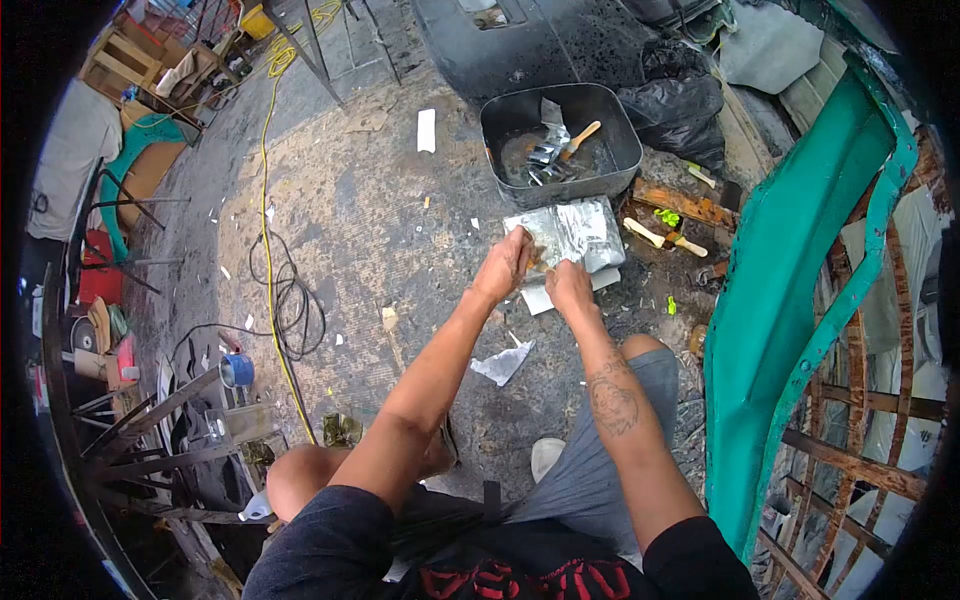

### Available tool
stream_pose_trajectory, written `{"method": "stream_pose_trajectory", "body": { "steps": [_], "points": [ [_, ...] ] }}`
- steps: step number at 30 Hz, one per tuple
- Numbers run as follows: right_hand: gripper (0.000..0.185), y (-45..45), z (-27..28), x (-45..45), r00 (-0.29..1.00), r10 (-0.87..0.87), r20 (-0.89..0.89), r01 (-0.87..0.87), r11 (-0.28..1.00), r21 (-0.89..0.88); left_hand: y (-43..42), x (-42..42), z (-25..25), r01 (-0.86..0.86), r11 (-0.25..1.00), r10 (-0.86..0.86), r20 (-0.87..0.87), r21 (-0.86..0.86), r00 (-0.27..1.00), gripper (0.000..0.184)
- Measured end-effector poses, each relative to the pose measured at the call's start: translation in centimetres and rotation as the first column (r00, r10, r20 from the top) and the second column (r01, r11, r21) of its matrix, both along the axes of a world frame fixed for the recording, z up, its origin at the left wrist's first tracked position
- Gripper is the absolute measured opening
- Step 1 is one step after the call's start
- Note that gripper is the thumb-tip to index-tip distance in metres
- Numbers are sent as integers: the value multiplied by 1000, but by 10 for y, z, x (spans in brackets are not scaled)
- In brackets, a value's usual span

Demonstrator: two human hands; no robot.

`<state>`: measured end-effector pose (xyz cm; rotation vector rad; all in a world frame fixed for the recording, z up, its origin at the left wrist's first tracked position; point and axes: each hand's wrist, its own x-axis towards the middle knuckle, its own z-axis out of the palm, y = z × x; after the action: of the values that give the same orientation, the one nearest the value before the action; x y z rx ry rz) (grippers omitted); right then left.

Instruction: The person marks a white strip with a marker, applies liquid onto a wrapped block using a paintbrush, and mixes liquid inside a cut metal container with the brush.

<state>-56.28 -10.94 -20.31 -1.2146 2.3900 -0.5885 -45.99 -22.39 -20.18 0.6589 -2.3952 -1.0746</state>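
A silver, foil-like covered slab [585, 235] lies on the floor in front of me, with white sheet material [540, 298] showing under its near edge. My left hand [503, 264] is at its left side, fingers curled in a pinch. Close by, at the near edge, my right hand [570, 288] has its fingers closed as well. A brownish patch shows on the silver surface between the hands. Whatever the fingers grip is too small or hidden to make out. Just beyond the slab stands a black bin [560, 188] holding a wooden-handled brush [581, 139] and crumpled silver pieces.
Brushes [686, 244] and bright yellow-green scraps [667, 216] lie right of the slab. A large green panel [790, 260] rises at my right. A black bag [683, 110] sits behind the bin. Yellow cord [266, 210] and black cable [290, 300] run along the left floor.
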Motion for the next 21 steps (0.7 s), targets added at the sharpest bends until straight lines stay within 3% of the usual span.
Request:
{"method": "stream_pose_trajectory", "body": {
  "steps": [4, 7, 9, 13, 16, 19, 21],
  "points": [
    [17, -2, 2, -1, 999, -28, 19, 28, 1000, -4, -1, -4, 1, -64, 996, 62, -45, -58, 997, 6],
    [17, -2, -4, 0, 999, -35, 30, 35, 999, 8, 3, 0, 0, -22, 1000, 23, 42, -14, 999, 6],
    [17, -2, -4, 0, 999, -33, 36, 33, 999, -2, 1, -2, 5, -80, 996, 79, -16, -41, 997, 6],
    [17, -1, -3, 1, 999, -18, 32, 18, 1000, -13, -1, 1, -7, -14, 1000, 14, 3, 5, 1000, 8],
    [18, -3, 0, 1, 999, -20, 31, 21, 1000, -15, -4, -1, -5, -75, 992, 73, -24, -99, 997, 8],
    [18, -1, 1, 3, 999, -32, 30, 33, 999, -21, 2, 4, 0, -2, 1000, 2, 13, 0, 1000, 8],
    [19, 0, -3, 4, 999, -34, 14, 34, 997, -62, 0, 3, -1, -91, 992, 92, 4, -82, 996, 8]
  ]
}}
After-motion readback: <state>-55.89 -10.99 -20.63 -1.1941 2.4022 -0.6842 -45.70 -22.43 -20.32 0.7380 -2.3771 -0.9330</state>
